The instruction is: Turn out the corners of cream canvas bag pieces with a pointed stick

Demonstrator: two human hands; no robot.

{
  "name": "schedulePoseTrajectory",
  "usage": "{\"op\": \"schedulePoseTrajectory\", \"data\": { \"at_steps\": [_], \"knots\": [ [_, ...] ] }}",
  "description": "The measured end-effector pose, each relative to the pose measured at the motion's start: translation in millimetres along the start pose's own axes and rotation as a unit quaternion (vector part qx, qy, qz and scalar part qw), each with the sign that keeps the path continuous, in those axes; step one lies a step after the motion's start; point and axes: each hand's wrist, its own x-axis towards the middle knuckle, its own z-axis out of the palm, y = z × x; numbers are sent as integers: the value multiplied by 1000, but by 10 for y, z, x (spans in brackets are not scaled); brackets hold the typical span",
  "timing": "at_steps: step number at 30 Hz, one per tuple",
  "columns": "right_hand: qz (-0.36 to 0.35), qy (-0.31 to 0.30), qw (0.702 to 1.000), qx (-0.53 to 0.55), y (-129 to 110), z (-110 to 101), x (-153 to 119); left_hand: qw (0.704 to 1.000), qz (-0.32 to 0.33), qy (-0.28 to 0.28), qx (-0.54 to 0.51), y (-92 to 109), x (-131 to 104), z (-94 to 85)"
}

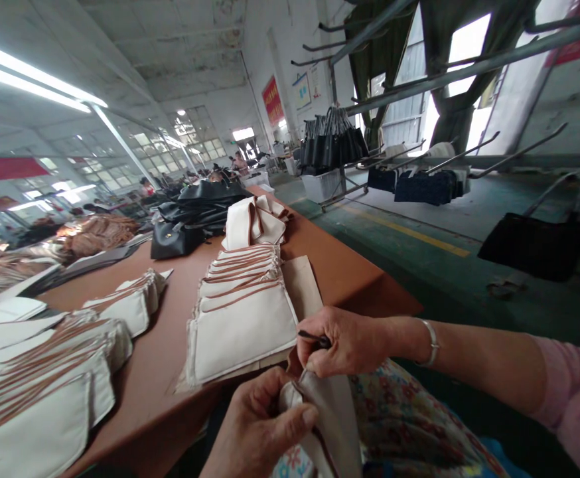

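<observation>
My left hand is closed, thumb and fingers pinching the edge of a cream bag panel with brown edging. The panel hangs over my lap. My right hand is closed around a small dark tool; its working end is hidden, so I cannot tell its exact kind. The right fingertips also meet the upper edge of the panel, close to the left hand. Just beyond both hands, a row of overlapping cream panels with brown edges lies on the brown table.
More cream panels lie in overlapping rows at the left. Cream strips and black bags are piled farther back. Beyond the table's right edge, a metal rack carries hanging dark bags. Floral cloth covers my lap.
</observation>
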Motion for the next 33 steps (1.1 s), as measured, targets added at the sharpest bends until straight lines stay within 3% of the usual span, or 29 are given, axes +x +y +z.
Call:
{"op": "schedulePoseTrajectory", "data": {
  "at_steps": [2, 4, 9, 14, 16, 18, 20, 21, 23, 25, 29, 33],
  "knots": [
    [-106, 29, 991, -77, -58, -6, -19, 1000, -6, 6, -7, 33, -7, 31],
    [-166, 29, 980, -109, -95, -7, -35, 1000, -11, 8, -7, 47, -7, 60],
    [-227, -16, 952, -204, -52, 4, -58, 1000, 6, 6, 27, 9, 26, 54],
    [-263, -40, 875, -405, -80, 49, -82, 1000, 3, -7, 21, -25, 35, 17],
    [-277, -43, 857, -432, -120, 84, -86, 1000, -1, -15, 20, -34, 29, 44],
    [-237, -32, 899, -366, -141, 122, -73, 999, -6, -22, 26, -44, 28, 99],
    [-100, -19, 970, -220, -127, 150, -43, 999, -10, -20, 37, -46, 36, 160],
    [-12, -12, 991, -131, -110, 157, -24, 999, -11, -14, 40, -39, 43, 185],
    [141, -10, 990, 29, -68, 152, 13, 999, -2, -1, 36, -7, 52, 209],
    [215, -6, 969, 121, -40, 125, 37, 1000, 11, 14, 25, 45, 49, 191],
    [197, 10, 972, 129, -50, 54, 45, 998, 10, 64, 24, 140, 20, 69],
    [145, 26, 986, 79, -52, 43, 49, 998, -2, 53, 46, 186, 30, -10]
  ]
}}
